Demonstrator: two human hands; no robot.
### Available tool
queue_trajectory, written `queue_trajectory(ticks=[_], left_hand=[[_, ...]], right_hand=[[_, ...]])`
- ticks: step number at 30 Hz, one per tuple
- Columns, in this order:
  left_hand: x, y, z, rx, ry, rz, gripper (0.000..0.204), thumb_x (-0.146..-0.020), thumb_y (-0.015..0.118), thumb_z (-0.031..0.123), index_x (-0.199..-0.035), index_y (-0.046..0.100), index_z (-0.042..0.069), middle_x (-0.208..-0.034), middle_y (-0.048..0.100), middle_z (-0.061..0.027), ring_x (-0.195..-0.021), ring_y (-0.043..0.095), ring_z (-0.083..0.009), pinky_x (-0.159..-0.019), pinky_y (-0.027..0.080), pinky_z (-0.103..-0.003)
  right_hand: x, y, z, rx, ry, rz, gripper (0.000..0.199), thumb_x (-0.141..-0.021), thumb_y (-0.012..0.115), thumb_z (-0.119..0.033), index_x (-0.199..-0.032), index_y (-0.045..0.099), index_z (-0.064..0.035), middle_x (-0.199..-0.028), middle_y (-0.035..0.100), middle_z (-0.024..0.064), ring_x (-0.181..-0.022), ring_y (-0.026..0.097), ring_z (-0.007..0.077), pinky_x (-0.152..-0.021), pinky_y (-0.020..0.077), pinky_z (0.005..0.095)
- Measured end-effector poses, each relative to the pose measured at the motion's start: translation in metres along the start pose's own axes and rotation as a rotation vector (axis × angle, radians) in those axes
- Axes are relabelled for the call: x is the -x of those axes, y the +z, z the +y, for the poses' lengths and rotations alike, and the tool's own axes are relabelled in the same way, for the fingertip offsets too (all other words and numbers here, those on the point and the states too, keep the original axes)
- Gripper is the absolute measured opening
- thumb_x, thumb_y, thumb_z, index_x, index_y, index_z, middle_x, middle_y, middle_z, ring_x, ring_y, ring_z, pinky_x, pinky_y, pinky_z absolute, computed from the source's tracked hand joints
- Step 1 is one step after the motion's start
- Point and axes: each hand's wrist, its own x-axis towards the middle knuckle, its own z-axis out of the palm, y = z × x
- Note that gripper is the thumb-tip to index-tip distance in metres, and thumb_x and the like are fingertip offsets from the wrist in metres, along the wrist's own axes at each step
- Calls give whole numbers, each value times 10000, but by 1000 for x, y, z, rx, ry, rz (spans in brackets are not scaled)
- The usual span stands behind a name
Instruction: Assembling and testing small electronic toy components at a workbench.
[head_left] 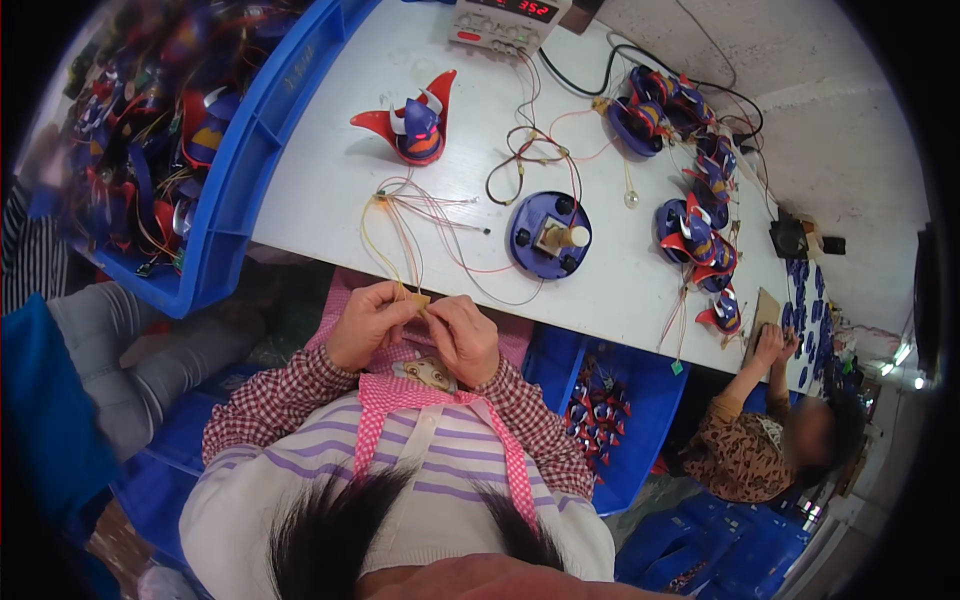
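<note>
At the table's near edge, my left hand (375,325) pinches a small yellowish piece (420,300) with thin wires running from it. Close beside it my right hand (463,340) is closed, thumb and fingertips together at the piece's edge; what they grip is too small to make out. Thin wires (372,240) lead up from my hands to a small glowing part (381,198) on the table. Beyond that stands a purple toy head (420,120) with red wings and white horns, its face lit pink.
A round blue base (550,236) with a knob sits right of the wires. A power supply (502,22) stands at the back. More toy heads (697,240) line the right. Blue bins (225,165) flank me, and a co-worker (745,440) works at the far right.
</note>
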Motion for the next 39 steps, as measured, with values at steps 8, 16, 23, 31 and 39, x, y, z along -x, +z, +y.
queue_trajectory(ticks=[8, 16, 23, 31, 39], left_hand=[[-4, 3, -3, -2, 8, 20, 81, -867, 575, 93, -810, 596, 41, -563, 515, 7, -437, 395, -32, -399, 276, -139], [-5, 0, -14, 50, -29, -14, 53, -864, 567, 74, -834, 579, 32, -680, 554, -9, -465, 422, -41, -430, 316, -137], [-2, 2, -15, 69, -41, 2, 60, -864, 553, 61, -874, 592, 17, -683, 556, -7, -523, 462, -56, -461, 348, -144], [16, -12, -7, -759, 472, 186, 279, -823, 644, 118, -1064, 577, -6, -893, 577, -80, -665, 542, -137, -580, 438, -201], [-55, 73, 45, -1258, 1028, 10, 902, -650, 765, 441, -1298, 375, -50, -1241, 431, -210, -1141, 412, -338, -960, 335, -420]], right_hand=[[-1, -2, 1, -18, -13, 28, 183, -726, 632, 67, -902, 611, 21, -855, 606, 106, -696, 570, 229, -616, 472, 265], [6, -2, 2, 12, -21, 34, 179, -728, 625, 72, -899, 608, 22, -860, 602, 106, -695, 572, 226, -612, 473, 261], [13, 3, 7, 61, -58, 44, 182, -733, 639, 59, -909, 612, 21, -858, 602, 108, -692, 573, 218, -600, 474, 252], [10, -51, 4, 155, 109, 150, 349, -733, 709, -50, -1054, 582, 0, -886, 580, 98, -666, 549, 178, -582, 468, 256], [-56, -122, 10, 35, 282, 299, 401, -743, 704, -32, -1112, 549, -8, -929, 558, 82, -646, 507, 133, -580, 441, 239]])
